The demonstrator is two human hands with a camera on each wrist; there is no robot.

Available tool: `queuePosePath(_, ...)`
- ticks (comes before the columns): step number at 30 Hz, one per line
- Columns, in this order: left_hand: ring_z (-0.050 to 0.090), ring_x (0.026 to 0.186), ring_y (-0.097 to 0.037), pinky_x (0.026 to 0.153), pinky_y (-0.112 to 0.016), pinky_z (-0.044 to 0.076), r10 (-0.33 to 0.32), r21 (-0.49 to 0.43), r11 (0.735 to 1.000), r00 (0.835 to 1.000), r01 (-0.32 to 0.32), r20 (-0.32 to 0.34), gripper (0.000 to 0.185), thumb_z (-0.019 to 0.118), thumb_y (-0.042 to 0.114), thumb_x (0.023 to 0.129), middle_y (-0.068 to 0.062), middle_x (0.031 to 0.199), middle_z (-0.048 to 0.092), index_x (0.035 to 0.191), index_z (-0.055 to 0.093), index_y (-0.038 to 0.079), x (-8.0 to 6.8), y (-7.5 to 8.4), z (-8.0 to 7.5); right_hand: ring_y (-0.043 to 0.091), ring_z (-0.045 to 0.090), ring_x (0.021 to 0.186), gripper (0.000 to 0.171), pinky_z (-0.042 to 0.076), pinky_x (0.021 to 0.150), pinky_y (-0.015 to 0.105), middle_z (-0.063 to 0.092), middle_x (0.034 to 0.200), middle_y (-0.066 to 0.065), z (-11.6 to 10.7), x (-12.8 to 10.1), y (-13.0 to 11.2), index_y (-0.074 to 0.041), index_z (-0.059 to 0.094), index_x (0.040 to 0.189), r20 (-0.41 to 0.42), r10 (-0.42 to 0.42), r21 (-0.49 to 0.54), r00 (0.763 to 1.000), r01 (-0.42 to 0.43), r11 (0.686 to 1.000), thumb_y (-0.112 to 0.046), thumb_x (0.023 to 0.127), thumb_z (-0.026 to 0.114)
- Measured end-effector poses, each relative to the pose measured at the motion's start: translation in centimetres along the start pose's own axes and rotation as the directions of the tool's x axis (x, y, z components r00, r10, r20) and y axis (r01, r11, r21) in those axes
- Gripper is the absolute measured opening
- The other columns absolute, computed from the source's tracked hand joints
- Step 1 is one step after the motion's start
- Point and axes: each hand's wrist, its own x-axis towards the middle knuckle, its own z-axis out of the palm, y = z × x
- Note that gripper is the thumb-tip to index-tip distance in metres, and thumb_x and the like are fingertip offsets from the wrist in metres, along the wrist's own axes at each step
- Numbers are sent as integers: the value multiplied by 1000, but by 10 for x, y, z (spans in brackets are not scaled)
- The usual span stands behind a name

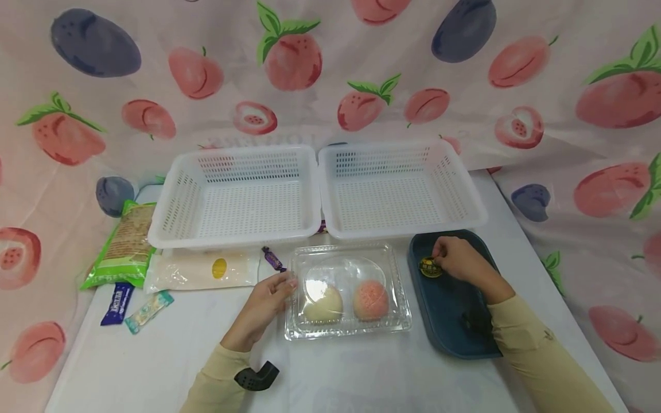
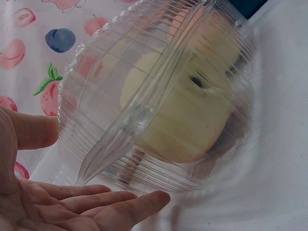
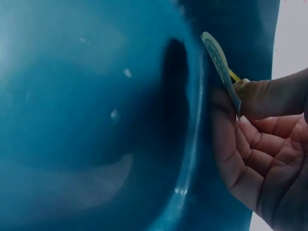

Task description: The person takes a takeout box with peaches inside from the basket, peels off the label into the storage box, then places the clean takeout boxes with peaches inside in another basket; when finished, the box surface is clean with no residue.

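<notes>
A clear plastic clamshell box stands closed on the table, holding a pale yellow apple and a pinkish-red apple. My left hand is at the box's left side. In the left wrist view its fingers extend almost straight along the lower edge, with the thumb at the seam. Over the far part of a dark blue tray, my right hand pinches a round black-and-gold sticker between thumb and fingers. The right wrist view shows that sticker nearly edge-on.
Two white perforated baskets stand side by side at the back. On the left lie a green-edged food bag, a long pale packet and several small wrapped sweets. Fruit-print cloth hangs behind.
</notes>
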Motion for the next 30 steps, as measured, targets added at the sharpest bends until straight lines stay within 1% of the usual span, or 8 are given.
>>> queuePosePath(6,53,137,-35,112,-53,51,6,-1,1000,1000,-6,-11,54,56,16,108,-30,148,55,152,41,-12,1,2,1,24,61,75,4,51,62,35,66,87,16,6,6,7,4,62,93,21,7,-19,1000,-7,1000,2,91,65)
queuePosePath(9,53,138,-36,112,-54,50,7,3,1000,1000,-7,-11,54,56,17,109,-30,148,55,152,41,-12,0,2,1,23,60,74,4,51,60,35,65,85,15,9,8,9,3,62,92,29,6,-36,1000,-5,999,4,89,65)
queuePosePath(15,51,141,-39,113,-57,48,-3,4,1000,1000,3,-21,56,57,18,108,-30,149,54,152,40,-12,0,0,2,22,58,68,6,49,57,33,64,81,12,16,13,5,1,62,90,38,15,-116,999,-11,993,2,86,66)
queuePosePath(19,52,139,-39,112,-56,49,-8,9,1000,999,8,-32,56,57,18,108,-30,149,54,152,41,-12,0,0,2,22,57,64,6,46,54,32,62,76,9,19,12,-1,-2,60,87,44,57,-182,997,-48,982,1,86,65)
queuePosePath(23,52,140,-40,112,-56,50,-2,9,1000,999,2,-33,57,58,20,108,-31,150,54,152,41,-12,0,0,2,22,56,62,8,44,52,33,60,72,8,18,9,-6,-3,58,84,22,73,-255,997,-65,965,1,87,65)
queuePosePath(26,50,141,-41,112,-55,50,-3,8,1000,999,4,-32,59,59,21,108,-31,151,52,153,40,-12,-1,0,2,23,55,64,7,46,53,35,61,75,10,18,7,-8,0,61,87,-12,65,-300,998,-66,952,-2,87,68)
queuePosePath(28,50,141,-41,112,-55,50,-3,8,1000,999,3,-33,59,59,21,108,-31,151,52,152,40,-13,-2,0,2,24,55,65,10,47,54,36,61,76,11,17,6,-8,2,62,89,-26,55,-310,998,-60,949,-2,87,70)
queuePosePath(30,50,141,-41,111,-55,50,-1,10,1000,999,1,-35,59,59,21,107,-31,150,53,152,40,-13,-3,1,2,24,55,64,10,47,54,36,60,74,11,16,5,-8,2,60,87,-26,55,-302,998,-61,951,-3,87,70)
